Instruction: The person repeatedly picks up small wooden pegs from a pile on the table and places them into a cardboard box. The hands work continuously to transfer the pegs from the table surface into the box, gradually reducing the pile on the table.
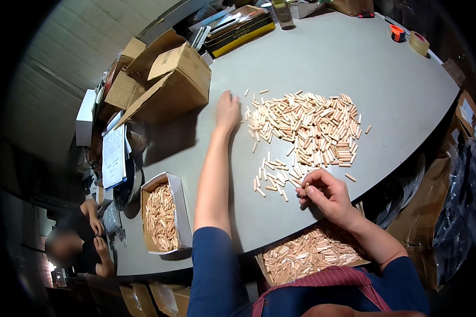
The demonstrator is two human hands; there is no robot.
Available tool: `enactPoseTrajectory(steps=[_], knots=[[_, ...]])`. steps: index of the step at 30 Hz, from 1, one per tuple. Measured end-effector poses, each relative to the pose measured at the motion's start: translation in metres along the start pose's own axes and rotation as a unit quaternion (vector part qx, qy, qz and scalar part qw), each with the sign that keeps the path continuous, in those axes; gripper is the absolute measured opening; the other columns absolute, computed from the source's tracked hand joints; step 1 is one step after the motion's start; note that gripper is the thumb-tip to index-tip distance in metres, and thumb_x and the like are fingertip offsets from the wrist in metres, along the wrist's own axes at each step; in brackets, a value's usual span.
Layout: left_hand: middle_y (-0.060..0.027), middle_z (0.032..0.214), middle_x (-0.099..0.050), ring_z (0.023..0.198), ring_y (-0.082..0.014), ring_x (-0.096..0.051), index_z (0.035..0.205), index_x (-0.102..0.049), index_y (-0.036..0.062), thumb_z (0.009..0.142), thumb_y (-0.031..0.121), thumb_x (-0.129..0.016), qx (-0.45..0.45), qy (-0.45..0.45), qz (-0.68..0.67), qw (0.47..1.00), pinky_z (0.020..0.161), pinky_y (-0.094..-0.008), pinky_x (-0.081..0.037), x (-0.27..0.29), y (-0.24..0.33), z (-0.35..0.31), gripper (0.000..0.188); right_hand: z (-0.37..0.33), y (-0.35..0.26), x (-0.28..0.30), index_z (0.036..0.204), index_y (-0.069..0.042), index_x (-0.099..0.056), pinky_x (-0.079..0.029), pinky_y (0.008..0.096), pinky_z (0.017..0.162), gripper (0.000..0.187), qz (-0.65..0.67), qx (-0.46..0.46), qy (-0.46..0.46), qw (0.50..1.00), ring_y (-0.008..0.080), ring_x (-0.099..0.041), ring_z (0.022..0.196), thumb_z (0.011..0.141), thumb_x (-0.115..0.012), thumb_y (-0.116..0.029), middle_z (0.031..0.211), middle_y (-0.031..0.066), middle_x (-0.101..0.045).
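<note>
Two dowel boxes [164, 216] — two tape rolls [419, 42]

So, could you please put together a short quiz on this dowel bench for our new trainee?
1. True or false: the left hand rests flat beside the dowel pile.
2. Where does the box of dowels sit: A) left of the left arm, B) behind the pile, C) by the tape roll?
3. What does the right hand pinch in its fingertips?

Key: 1 true; 2 A; 3 a dowel, at the near edge of the pile.
</note>
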State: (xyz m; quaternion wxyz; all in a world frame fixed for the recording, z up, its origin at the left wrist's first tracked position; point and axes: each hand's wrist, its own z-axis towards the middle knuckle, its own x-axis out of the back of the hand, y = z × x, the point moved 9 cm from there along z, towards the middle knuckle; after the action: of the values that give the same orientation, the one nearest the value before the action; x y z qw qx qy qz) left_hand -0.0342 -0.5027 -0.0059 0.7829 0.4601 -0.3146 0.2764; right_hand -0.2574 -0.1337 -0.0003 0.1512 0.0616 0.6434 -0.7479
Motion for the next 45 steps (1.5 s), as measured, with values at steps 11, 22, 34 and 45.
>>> enactPoseTrajectory(steps=[11, 22, 34, 45], knots=[[-0.016, 0.16, -0.062, 0.156, -0.0271, -0.047, 0.144, -0.071, -0.0009, 0.114, 0.028, -0.056, -0.028, -0.253, -0.348, 0.902, 0.126, -0.0394, -0.038, -0.045, 0.085, -0.009, 0.045, -0.002, -0.006, -0.008, 0.109, 0.003, -0.068, -0.061, 0.0289, 0.075, 0.008, -0.084, -0.018, -0.022, 0.996, 0.013, -0.076, 0.081, 0.105, -0.067, -0.005, 0.092, 0.0064, -0.075], [-0.0221, 0.162, -0.057, 0.158, -0.0353, -0.045, 0.149, -0.065, -0.002, 0.117, 0.034, -0.049, -0.131, -0.194, -0.174, 0.956, 0.129, -0.0423, -0.032, 0.004, 0.116, -0.134, 0.051, 0.0, 0.004, 0.002, 0.112, -0.002, -0.072, -0.058, 0.0303, 0.072, 0.015, -0.101, 0.01, -0.01, 0.995, 0.0138, -0.075, 0.079, 0.103, -0.07, -0.014, 0.088, 0.006, -0.077], [-0.0321, 0.161, -0.052, 0.153, -0.0491, -0.044, 0.151, -0.055, -0.0094, 0.114, 0.027, -0.048, -0.132, -0.085, 0.038, 0.987, 0.129, -0.0554, -0.031, 0.04, 0.184, -0.26, 0.052, -0.011, -0.035, -0.011, 0.113, -0.001, -0.074, -0.059, 0.0389, 0.083, 0.016, -0.309, 0.215, 0.008, 0.926, 0.0313, -0.074, 0.095, 0.097, -0.071, -0.005, 0.105, 0.0167, -0.074], [-0.021, 0.173, -0.044, 0.162, -0.0305, -0.039, 0.168, -0.041, -0.0049, 0.12, 0.045, -0.039, 0.143, -0.025, -0.309, 0.94, 0.134, -0.0397, -0.024, 0.093, 0.129, -0.312, 0.069, -0.019, -0.043, -0.024, 0.117, -0.002, -0.074, -0.059, 0.0435, 0.092, 0.024, -0.375, 0.25, -0.016, 0.892, 0.0354, -0.073, 0.101, 0.093, -0.071, 0.002, 0.111, 0.0167, -0.071]])
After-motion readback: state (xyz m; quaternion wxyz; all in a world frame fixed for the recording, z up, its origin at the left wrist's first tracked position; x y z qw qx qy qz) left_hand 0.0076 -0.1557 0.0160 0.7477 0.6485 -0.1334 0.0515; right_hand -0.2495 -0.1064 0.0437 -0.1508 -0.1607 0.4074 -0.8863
